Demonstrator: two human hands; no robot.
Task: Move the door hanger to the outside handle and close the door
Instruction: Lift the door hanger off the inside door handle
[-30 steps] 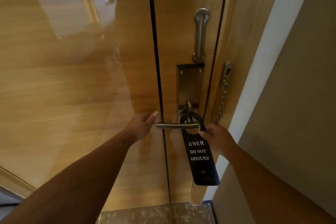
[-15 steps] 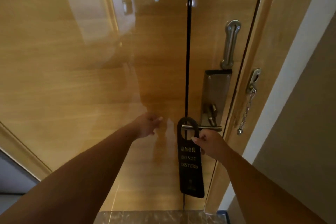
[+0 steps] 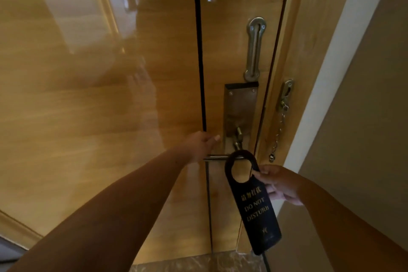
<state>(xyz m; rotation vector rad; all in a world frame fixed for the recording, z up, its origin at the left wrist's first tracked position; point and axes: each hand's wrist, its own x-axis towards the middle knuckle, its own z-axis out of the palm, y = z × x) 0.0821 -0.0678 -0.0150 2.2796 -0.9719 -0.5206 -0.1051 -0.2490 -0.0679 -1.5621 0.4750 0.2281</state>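
Right hand (image 3: 279, 184) pinches the black "DO NOT DISTURB" door hanger (image 3: 254, 203) by its edge; can't tell whether its loop still catches the lever handle (image 3: 217, 157). Left hand (image 3: 202, 146) grips the lever's free end, fingers hidden. Glossy wooden door (image 3: 88, 117) ahead, security chain (image 3: 278, 130) above right hand.

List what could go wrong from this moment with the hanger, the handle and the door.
1. The right hand pinches only one edge of the DO NOT DISTURB hanger, which hangs tilted; it could slip and drop.
2. Its loop overlaps the lever handle in this view, so it might snag as it is moved.
3. The door chain dangles at the frame and could get caught when the left hand works the door.
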